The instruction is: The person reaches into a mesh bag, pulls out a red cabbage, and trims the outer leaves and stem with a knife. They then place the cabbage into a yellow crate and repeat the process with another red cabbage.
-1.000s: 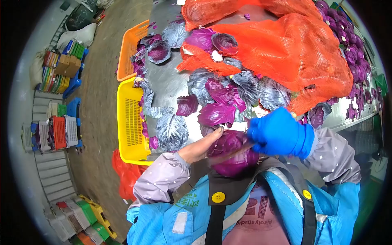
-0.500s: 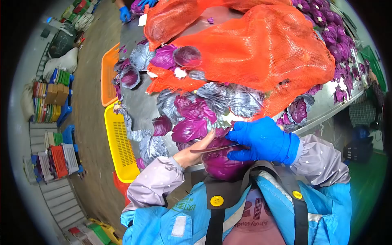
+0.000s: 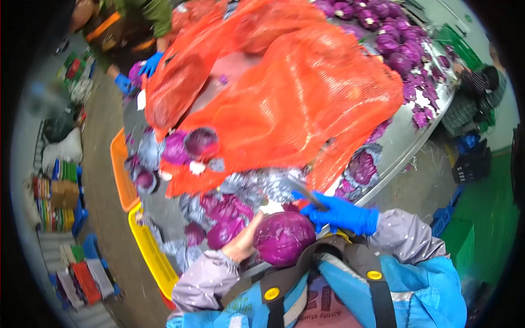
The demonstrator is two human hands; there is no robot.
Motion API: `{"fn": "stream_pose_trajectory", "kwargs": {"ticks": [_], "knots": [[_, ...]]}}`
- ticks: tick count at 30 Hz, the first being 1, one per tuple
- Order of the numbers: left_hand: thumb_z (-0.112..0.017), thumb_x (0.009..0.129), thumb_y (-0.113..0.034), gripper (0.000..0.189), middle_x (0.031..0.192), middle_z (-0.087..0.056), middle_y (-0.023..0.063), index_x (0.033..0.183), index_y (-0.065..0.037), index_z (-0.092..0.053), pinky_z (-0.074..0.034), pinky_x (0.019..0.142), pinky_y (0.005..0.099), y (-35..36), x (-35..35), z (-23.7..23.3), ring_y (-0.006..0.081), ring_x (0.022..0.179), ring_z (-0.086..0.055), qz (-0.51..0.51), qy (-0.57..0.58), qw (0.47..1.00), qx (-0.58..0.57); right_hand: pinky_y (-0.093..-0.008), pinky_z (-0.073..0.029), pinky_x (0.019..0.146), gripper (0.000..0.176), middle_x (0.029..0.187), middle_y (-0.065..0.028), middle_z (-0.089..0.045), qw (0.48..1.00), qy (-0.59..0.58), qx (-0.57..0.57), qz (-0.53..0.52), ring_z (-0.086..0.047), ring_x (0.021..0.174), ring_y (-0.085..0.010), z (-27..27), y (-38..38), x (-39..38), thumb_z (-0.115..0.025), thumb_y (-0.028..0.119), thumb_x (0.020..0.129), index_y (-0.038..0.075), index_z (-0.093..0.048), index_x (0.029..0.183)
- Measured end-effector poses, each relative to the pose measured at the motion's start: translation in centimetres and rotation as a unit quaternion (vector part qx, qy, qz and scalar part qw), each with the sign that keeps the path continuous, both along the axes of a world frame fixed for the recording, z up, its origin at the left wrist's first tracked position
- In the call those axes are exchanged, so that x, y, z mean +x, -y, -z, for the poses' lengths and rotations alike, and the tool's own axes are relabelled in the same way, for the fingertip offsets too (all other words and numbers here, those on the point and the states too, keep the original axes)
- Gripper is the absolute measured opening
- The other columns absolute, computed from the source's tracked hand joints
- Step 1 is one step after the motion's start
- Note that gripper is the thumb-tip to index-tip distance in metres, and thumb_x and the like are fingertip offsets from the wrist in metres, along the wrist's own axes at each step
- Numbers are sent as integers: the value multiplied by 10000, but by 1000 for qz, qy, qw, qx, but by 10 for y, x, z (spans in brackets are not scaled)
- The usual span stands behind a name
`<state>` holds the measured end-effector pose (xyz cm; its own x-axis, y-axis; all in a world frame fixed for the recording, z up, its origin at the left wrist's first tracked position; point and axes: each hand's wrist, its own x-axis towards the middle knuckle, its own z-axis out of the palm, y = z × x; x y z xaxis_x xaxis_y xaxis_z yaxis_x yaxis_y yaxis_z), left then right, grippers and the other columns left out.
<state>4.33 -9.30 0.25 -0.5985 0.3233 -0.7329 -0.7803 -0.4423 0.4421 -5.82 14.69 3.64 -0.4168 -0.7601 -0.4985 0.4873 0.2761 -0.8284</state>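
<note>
A round purple cabbage (image 3: 285, 238) is close to my body at the near edge of the table. My bare left hand (image 3: 244, 240) grips its left side. My right hand (image 3: 340, 214), in a blue glove, is closed on a knife (image 3: 310, 197) whose blurred blade points up and away to the left; the glove is at the cabbage's right side. Loose purple leaves (image 3: 225, 232) lie just beyond my left hand. Behind them, a large orange mesh sack (image 3: 295, 104) spreads over the metal table.
Yellow (image 3: 146, 249) and orange (image 3: 123, 169) crates stand along the table's left edge. Purple cabbages (image 3: 402, 46) are heaped at the far right. One person (image 3: 128, 33) with blue gloves works at the far left, another (image 3: 478, 90) is at the right.
The knife has come off the cabbage's near side and now points away from me. The cabbage shows more fully between my hands. The view has shifted, bringing more of the far-left person into sight.
</note>
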Motion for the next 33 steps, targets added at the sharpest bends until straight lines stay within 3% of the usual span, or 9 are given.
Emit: {"fn": "stream_pose_trajectory", "kwargs": {"ticks": [3, 6, 9, 10, 13, 16, 20, 21, 33], "knots": [[-270, 967, -554, 624, 1285, -516, 135, 1351, -85, -419, -543, 793, 360, -13, -28, -6, 198, 907, -639, -2, 33, 999, -22, -255, -462, 720, 734, 1288, -74, -497, 994, 95, -47, 30, -509, 1006, -129, 12, -14, 0, -532, 518, 887, 148, -264, 1462], [-276, 881, -673, 799, 1359, -443, 130, 1470, -143, -181, -539, 802, 396, -35, -64, -34, 265, 1114, -561, 99, -168, 979, 55, -410, -379, 1048, 562, 1311, -142, -499, 942, 198, -146, 230, -490, 1207, -240, 26, -39, -29, -467, 394, 943, 69, -366, 1390], [-364, 880, -642, 823, 1373, -402, 160, 1486, -155, -92, -503, 861, 395, -66, -100, -57, 292, 1145, -529, 105, -271, 950, 113, -389, -488, 927, 370, 1190, -136, -577, 941, -252, -116, 193, -582, 1065, -224, 25, -75, -77, -489, 141, 928, 34, -465, 1282], [-411, 885, -616, 827, 1367, -405, 165, 1485, -144, -94, -491, 880, 394, -72, -111, -60, 292, 1161, -515, 95, -301, 941, 118, -344, -519, 870, 338, 1107, -101, -607, 892, -147, -267, 334, -612, 975, -205, 16, -74, -85, -471, 72, 922, 33, -469, 1258], [-597, 894, -305, 682, 1293, -450, 169, 1420, -36, -256, -442, 941, 392, -73, -145, -48, 287, 1167, -493, 60, -396, 896, -192, -342, -491, 916, 369, 1130, -94, -586, 862, -332, -137, 356, -579, 1032, -190, 14, -149, -131, -433, 91, 952, 53, -408, 1318], [-663, 815, -181, 648, 1257, -461, 195, 1357, -3, -356, -397, 983, 393, -61, -171, -30, 324, 1155, -485, 81, -485, 681, -543, -368, -397, 1024, 411, 1190, -87, -529, 730, -177, -277, 599, -501, 1139, -207, 56, -223, -174, -405, 341, 987, 78, -426, 1301], [-689, 777, -151, 680, 1268, -443, 207, 1350, 4, -358, -369, 1007, 398, -56, -197, -20, 333, 1196, -446, 76, -467, 652, -593, -280, -515, 578, 554, 1149, -118, -557, 790, -75, -209, 571, -612, 755, -189, 73, -317, -222, -407, 512, 946, 120, -415, 1337], [-691, 784, -162, 657, 1256, -440, 230, 1330, 16, -375, -376, 989, 412, -57, -204, -22, 378, 1169, -444, 70, -468, 651, -594, -240, -409, 402, 585, 1089, -111, -592, 701, -44, -163, 693, -570, 590, -145, 73, -319, -240, -456, 536, 918, 137, -424, 1345], [-634, 841, -273, 635, 1230, -490, 237, 1336, 28, -373, -371, 994, 414, -74, -427, -61, 375, 1163, -464, 65, -542, 532, -647, -311, -471, 693, 519, 925, -44, -627, 873, -364, 76, 315, -598, 847, -185, 24, -211, -323, -704, 394, 785, 40, -588, 1146]]}}
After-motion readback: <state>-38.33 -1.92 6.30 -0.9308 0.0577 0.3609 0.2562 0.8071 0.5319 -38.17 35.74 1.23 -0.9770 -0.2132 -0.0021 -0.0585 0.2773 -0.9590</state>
